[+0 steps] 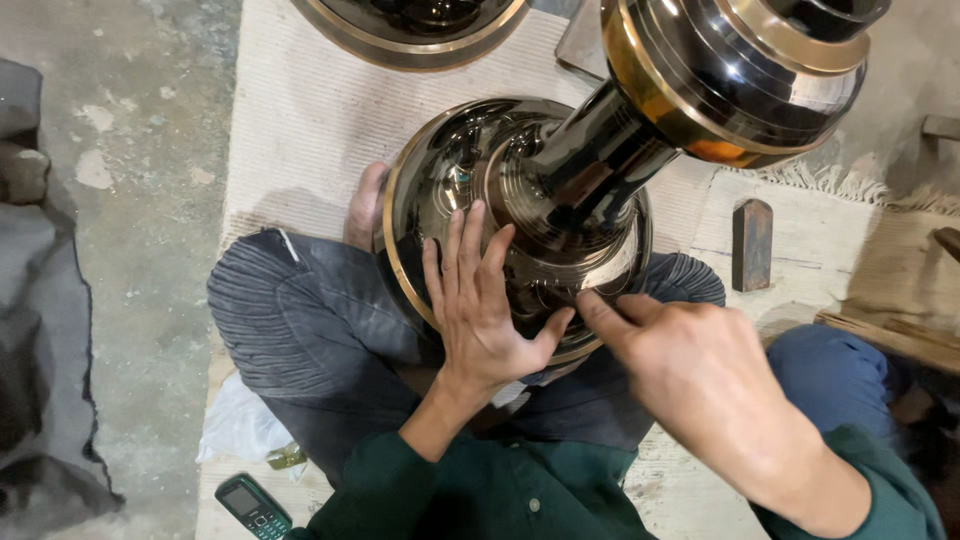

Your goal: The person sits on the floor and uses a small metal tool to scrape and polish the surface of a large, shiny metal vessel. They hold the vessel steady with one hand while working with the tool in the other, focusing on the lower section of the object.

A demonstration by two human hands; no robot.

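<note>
A large dark polished metal vessel (pixel 600 140) with brass-coloured rims stands between my crossed legs, its wide round base low and its neck rising toward the camera. My left hand (pixel 478 305) lies flat on the base, fingers spread. My right hand (pixel 690 365) presses its thumb and fingertips against the base's lower edge, right beside the left thumb. Whether it pinches a small tool is hidden.
A second dark brass-rimmed vessel (pixel 410 25) sits at the top edge on the pale woven mat (pixel 300 120). A small wooden block (pixel 752 243) stands to the right. A mobile phone (pixel 253 508) and a white cloth (pixel 240 425) lie at bottom left. Bare concrete floor (pixel 150 150) lies left.
</note>
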